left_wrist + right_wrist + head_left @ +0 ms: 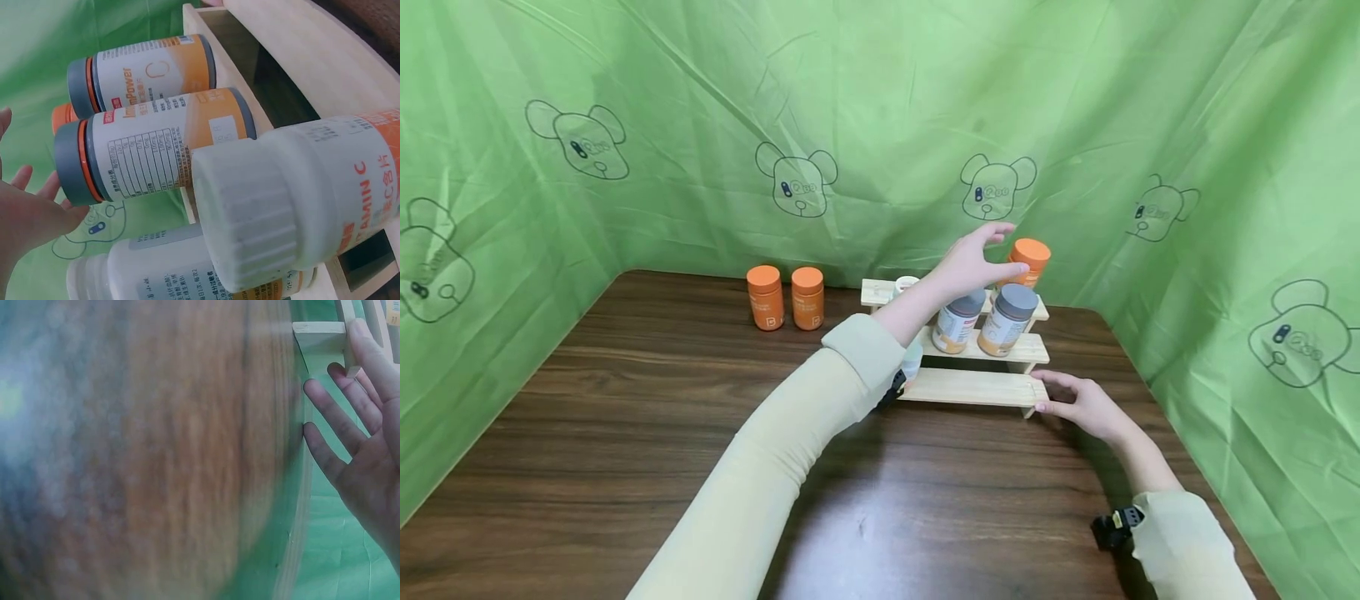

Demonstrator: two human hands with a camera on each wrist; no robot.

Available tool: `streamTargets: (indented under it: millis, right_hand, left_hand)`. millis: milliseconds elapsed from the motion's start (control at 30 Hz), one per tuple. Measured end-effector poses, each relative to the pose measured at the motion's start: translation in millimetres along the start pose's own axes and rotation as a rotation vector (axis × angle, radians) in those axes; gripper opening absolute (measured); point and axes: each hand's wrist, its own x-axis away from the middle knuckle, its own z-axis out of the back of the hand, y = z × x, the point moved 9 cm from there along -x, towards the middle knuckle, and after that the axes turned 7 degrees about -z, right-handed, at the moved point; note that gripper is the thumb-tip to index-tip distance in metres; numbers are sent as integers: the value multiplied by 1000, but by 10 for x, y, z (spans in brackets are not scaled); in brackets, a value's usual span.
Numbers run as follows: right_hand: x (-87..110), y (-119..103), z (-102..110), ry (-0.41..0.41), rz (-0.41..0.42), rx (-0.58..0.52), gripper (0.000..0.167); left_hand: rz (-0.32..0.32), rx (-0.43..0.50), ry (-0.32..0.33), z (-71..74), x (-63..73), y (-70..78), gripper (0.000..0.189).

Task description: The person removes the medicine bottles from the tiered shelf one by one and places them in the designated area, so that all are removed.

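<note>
"At the back right of the wooden rack (pixel 973 385): orange-capped jar (pixel 1034 257), top tier by the look of it, base hidden. Axis?"

"Upright. Two grey-capped jars (pixel 1006 325) stand one tier down, just in front."

"Nearer hand?"

"The left hand (pixel 967 267), easily. Jar lies just to its right, at the thumb tip; that sideways offset is what matters, I'd judge. Thumb overlaps the jar's edge in the head view. Contact? Can't tell."

"How wide?"

"Thumb and fingers well apart, lightly curved, nothing held."

"And the right hand (pixel 1088 407)?"

"Low, at the right end of the bottom tier. Thumb rests against the wood, fingers loosely extended, no firm grip showing. From there the jar is farther back and a bit left, past all the tiers."

"Rest, quick."

"White bottle (pixel 300 194), close up in the left wrist view, nearer than the grey caps. Pair of orange jars (pixel 765 298) on the brown table (pixel 685 433), left of the rack. Green curtain (pixel 887 75) behind."
</note>
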Motion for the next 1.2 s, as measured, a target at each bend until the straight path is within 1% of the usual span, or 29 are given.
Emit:
streamTargets:
  millis: [200,267,500,533,733,967,1067,1200]
  right_hand:
    - [18,27,27,-8,-20,1,54]
    - [26,37,38,-10,-26,-3,54]
    - [33,37,71,-17,-25,-35,54]
    - [33,33,76,-18,-25,-38,54]
    - [23,19,73,-30,-27,-46,54]
    - [13,21,58,-39,-36,-46,54]
    - [7,9,48,-43,-32,-37,54]
    - [-4,-6,45,-41,-27,-38,54]
  left_hand:
    - [-20,35,-38,-92,-102,-9,65]
    - [-31,28,-54,-129,-132,2,65]
    - [-108,-118,-123,-212,-262,57,65]
    - [-115,-125,-133,-222,-276,61,64]
    - [-102,-132,-165,-248,-320,34,60]
    - [-94,-180,-198,-241,-376,11,55]
    - [-82,-190,-197,-223,-402,-16,52]
    - [-72,-170,-171,-198,-432,-48,45]
